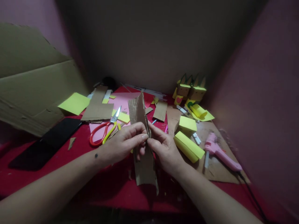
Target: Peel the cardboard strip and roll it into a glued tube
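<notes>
A long strip of brown cardboard (145,171) stands nearly upright between my hands, bent along its length with a ragged edge. My left hand (130,138) grips it near the middle, thumb and fingers pinched at the edge. From the other side my right hand (164,146) holds the same edge, its thumb close to the left thumb. Some fingers are hidden behind the cardboard. Just beyond my left hand, scissors (102,130) with red and yellow handles lie with their blades pointing away.
A black phone (46,143) lies at left, before a large cardboard sheet (37,81). On the right are a pink glue gun (221,152), folded yellow paper pieces (189,146) and small cardboard figures (190,90). Pink paper (122,101) and cardboard scraps (160,111) cover the back.
</notes>
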The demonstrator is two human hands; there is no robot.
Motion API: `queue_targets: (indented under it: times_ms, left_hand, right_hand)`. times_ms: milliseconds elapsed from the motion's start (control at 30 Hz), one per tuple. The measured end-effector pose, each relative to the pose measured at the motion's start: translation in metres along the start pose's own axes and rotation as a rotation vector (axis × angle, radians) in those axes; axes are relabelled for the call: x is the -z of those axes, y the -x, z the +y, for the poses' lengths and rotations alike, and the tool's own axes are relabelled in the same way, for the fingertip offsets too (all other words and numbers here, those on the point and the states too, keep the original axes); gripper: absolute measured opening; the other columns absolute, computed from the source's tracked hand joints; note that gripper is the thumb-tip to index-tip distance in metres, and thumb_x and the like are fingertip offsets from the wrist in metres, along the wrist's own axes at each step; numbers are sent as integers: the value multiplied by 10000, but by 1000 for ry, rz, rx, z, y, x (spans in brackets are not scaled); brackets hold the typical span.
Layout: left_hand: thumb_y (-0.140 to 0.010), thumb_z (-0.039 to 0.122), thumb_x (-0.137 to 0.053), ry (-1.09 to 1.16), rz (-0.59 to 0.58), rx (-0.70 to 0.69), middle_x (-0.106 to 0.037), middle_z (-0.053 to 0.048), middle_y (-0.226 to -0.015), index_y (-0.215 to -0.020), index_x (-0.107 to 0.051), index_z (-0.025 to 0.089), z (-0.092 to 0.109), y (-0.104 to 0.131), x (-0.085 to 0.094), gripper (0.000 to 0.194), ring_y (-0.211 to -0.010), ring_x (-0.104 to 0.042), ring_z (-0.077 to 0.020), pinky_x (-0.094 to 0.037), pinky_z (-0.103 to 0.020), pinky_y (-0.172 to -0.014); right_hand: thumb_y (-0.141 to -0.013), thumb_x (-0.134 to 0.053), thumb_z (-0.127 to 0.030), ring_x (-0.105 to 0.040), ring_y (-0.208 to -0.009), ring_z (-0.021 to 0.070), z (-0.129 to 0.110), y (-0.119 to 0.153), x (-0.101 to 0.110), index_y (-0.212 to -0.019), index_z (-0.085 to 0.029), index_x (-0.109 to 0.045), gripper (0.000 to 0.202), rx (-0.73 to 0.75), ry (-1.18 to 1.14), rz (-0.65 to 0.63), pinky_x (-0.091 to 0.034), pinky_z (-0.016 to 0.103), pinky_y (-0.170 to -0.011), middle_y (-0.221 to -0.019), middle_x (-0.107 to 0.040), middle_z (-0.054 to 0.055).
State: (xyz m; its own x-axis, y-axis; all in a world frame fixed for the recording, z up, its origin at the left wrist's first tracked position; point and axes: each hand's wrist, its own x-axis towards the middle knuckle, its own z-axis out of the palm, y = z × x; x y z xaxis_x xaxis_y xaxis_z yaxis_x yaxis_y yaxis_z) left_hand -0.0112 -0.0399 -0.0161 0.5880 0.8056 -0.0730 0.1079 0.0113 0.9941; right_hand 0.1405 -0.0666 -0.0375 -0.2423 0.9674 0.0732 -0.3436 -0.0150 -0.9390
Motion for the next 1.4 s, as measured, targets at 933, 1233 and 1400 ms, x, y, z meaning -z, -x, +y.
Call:
queue_targets:
  times_ms: [933,1233,1400]
  left_hand:
    - [-906,306,-550,212,126,16,-645,-4,-587,-739,-531,162,0,-9,3,221,-481,-618,-124,-512,-225,-481]
    - [-829,321,-646,43,400,-201,-493,56,-559,-687,-520,185,7,-5,13,234,-466,-450,-62,-353,-180,-437]
    - [-692,273,-781,-136,771,-284,-570,26,-828,-911,-559,201,-3,-17,29,320,-707,-538,-95,-427,-193,-591]
  right_hand:
    - [-747,-547,-268,-595,-668,172,6,-17,18,-751,-197,-732,197,-78,32,117,-447,285,-673,-669,-703,-14]
    - [-693,-621,-273,-653,-806,216,7,-18,16,-839,-189,-730,201,-79,-64,178,-483,332,-749,-753,-736,17]
    - [-715,-585,-245,-657,-830,207,9,-21,20,-853,-181,-730,210,2,-52,270,-486,331,-760,-785,-736,28]
